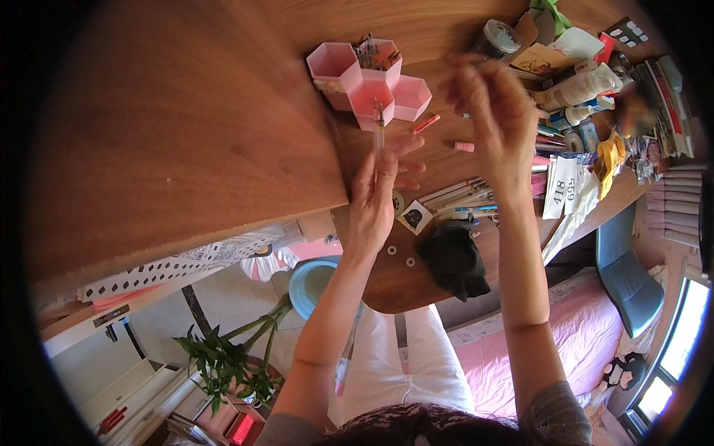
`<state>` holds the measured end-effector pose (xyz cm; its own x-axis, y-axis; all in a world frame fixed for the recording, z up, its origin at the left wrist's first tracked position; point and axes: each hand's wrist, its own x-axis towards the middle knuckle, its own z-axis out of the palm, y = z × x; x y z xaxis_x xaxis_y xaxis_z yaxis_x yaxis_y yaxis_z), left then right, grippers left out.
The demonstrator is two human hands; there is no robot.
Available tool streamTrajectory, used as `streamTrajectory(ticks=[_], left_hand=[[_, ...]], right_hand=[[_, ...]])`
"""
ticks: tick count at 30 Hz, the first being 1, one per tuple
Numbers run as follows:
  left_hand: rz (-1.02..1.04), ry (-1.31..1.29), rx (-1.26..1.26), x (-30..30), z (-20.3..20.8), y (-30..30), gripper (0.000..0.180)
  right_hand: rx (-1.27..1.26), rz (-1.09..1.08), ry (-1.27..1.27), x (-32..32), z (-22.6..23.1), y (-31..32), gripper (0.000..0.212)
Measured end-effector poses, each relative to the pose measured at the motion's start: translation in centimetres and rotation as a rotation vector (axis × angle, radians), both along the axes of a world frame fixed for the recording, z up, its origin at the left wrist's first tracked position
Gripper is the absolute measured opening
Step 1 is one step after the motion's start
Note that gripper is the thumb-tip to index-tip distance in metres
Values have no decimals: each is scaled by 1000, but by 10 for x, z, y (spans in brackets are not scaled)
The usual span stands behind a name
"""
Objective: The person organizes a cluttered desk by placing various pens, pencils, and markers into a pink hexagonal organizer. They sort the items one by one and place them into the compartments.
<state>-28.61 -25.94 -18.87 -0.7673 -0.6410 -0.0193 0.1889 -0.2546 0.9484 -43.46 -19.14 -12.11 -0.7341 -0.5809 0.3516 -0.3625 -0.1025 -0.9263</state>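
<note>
Head view: left hand (378,189) thumb-clamps slim pens (378,138) at upper centre, other fingers spread, tips pointing up-frame at pink hexagonal holder (364,93); right hand (492,104), upper right, farther off, too blurred to tell grip.

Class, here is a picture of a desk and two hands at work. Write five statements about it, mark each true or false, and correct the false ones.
1. The left hand holds a slim, pen-like item. True.
2. The pink organiser has round compartments. False: they are hexagonal.
3. Two small white rings lie to the left of the black bundle. True.
4. The chair on the right of the picture is red. False: it is blue.
5. The light-blue basin stands on the desk. False: it is below the desktop.
</note>
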Motion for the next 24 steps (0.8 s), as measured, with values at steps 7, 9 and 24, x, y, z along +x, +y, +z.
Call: streamTrajectory(ticks=[7,9,24], left_hand=[[-43,-55,-12,1,5,-2,48],[-49,-54,-14,-1,5,0,48],[-166,-65,12,4,2,-6,41]], right_hand=[[63,-137,354,-28,11,-53,16],[148,-78,538,-58,-30,-72,30],[218,367,-400,14,-7,3,24]])
